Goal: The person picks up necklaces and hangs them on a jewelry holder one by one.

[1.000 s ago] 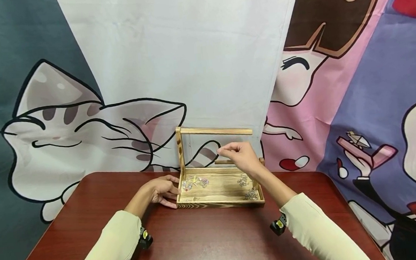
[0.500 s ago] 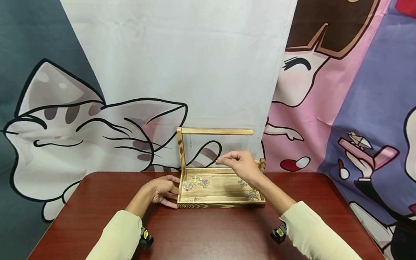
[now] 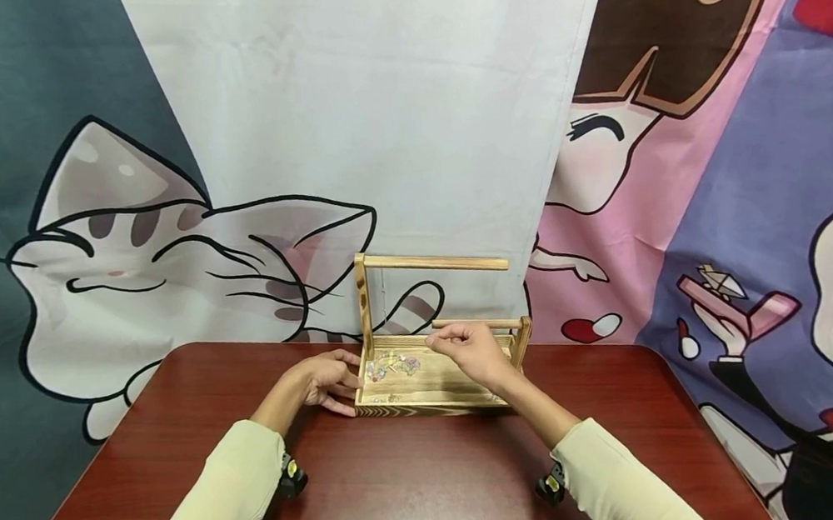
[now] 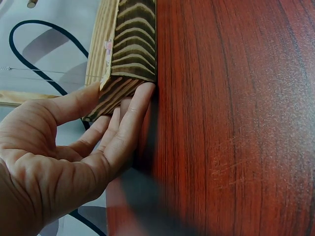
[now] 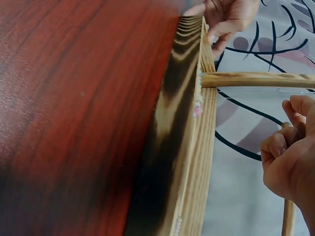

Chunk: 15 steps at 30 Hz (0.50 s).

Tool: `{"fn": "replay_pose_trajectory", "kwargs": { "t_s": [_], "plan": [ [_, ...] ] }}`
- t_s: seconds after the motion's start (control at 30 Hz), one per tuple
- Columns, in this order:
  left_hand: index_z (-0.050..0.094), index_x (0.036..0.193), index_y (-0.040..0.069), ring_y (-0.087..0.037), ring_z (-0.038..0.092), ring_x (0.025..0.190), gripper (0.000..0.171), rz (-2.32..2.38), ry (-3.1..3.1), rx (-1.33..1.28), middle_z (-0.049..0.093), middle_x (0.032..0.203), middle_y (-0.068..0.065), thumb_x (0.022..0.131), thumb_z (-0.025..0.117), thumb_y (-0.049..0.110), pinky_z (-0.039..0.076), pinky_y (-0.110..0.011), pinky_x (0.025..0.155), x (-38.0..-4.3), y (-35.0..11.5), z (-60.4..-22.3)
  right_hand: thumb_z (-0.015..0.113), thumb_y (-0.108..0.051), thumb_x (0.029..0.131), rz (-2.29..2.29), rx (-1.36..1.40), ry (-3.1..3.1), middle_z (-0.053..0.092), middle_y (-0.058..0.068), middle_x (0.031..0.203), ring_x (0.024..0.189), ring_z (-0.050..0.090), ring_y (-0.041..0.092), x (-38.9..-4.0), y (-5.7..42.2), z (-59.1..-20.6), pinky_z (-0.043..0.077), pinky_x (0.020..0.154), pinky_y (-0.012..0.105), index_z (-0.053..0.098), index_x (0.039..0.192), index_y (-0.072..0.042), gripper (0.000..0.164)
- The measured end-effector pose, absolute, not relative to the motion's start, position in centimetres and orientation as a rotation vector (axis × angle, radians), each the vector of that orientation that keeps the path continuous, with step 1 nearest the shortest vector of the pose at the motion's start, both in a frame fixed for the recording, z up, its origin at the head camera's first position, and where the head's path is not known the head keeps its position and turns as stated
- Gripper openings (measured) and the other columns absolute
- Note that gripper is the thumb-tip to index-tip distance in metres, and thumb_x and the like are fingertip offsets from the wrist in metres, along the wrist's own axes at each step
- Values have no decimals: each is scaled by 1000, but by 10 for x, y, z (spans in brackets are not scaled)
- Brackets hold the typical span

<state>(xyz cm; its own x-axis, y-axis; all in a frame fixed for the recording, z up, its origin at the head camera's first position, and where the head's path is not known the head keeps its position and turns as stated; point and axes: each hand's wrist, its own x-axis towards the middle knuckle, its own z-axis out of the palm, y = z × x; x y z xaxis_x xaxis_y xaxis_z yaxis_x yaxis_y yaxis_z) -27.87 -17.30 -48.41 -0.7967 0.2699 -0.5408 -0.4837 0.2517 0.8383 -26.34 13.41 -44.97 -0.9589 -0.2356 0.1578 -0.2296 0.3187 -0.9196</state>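
A wooden jewelry stand (image 3: 416, 411) with a shallow tray and two hanging bars stands on the table. My left hand (image 3: 323, 379) grips its left end; in the left wrist view the thumb lies at the tray's rim and the fingers press against the end wall. My right hand (image 3: 474, 351) hovers over the tray, thumb and index fingertips together, the other fingers curled (image 5: 275, 145). Nothing shows between those fingertips. A thin chain (image 3: 383, 297) hangs from the tall bar (image 3: 432, 262), beside the left post. Colourful beaded jewelry (image 3: 392, 365) lies at the tray's left.
A shorter bar (image 3: 460, 323) juts leftward from the right post, just behind my right hand. My right forearm hides the tray's right part. The dark red table (image 3: 423, 485) extends in front, and a printed cloth (image 3: 389, 129) hangs close behind the stand.
My right hand has moved down from between the two bars to just above the tray, baring the short bar and covering the silvery jewelry at right. My left hand stays in place.
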Motion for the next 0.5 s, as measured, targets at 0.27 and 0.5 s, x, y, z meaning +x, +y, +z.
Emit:
{"fn": "replay_pose_trajectory", "kwargs": {
  "t_s": [0.27, 0.5],
  "plan": [
    [37, 160, 0, -32, 73, 109, 63, 1597, 1919, -193, 69, 123, -21, 103, 64, -10, 74, -55, 90, -279, -171, -485, 81, -19, 103, -1751, -438, 2557, 87, 11, 117, 107, 75, 11, -262, 132, -466, 60, 99, 28, 88, 106, -4, 17],
    [38, 159, 1, -32, 73, 109, 62, 1593, 1921, -194, 68, 121, -21, 103, 64, -9, 74, -55, 91, -280, -172, -484, 80, -16, 103, -1739, -436, 2562, 85, 13, 97, 81, 62, 2, -264, 131, -481, 52, 77, 18, 88, 106, -2, 16]
  ]
}}
